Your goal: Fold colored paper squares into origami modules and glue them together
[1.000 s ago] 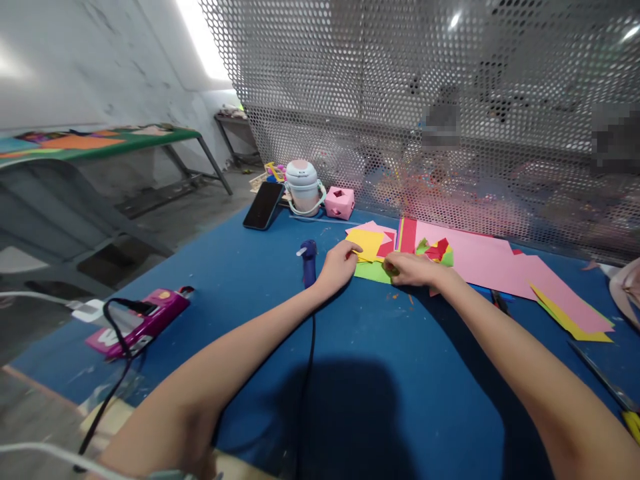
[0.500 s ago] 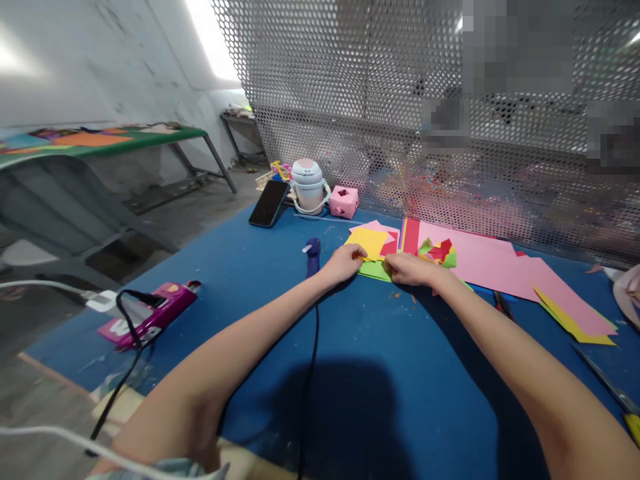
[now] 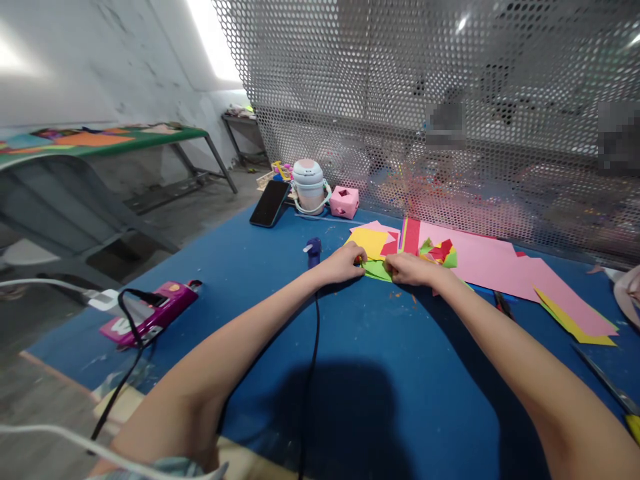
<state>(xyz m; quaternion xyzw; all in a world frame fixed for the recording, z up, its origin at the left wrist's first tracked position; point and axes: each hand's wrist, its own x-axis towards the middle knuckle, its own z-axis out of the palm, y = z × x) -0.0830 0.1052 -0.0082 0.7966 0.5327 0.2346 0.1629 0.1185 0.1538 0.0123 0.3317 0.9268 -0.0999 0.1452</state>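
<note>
My left hand [image 3: 344, 265] is closed at the left side of a small green paper [image 3: 376, 269], thumb and finger on its edge. On the right side of the same paper my right hand [image 3: 407, 269] pinches with curled fingertips. A square yellow paper [image 3: 369, 245] lies just behind, over pink and red pieces. Beside my right hand is a crumpled bundle of green, red and yellow paper [image 3: 440, 253]. A dark blue glue gun [image 3: 313, 252] lies left of my left hand, partly hidden by it.
A phone [image 3: 270, 203], a pale lidded bottle [image 3: 309, 187] and a pink paper box [image 3: 345, 202] stand at the back. Pink sheets [image 3: 490, 267] lie to the right, scissors [image 3: 610, 387] nearer. A magenta power strip [image 3: 153, 313] with cables is at left. A perforated metal panel [image 3: 390, 100] rises behind.
My left hand's fingers have shifted down slightly and spread over the green paper's edge. My right hand has barely moved.
</note>
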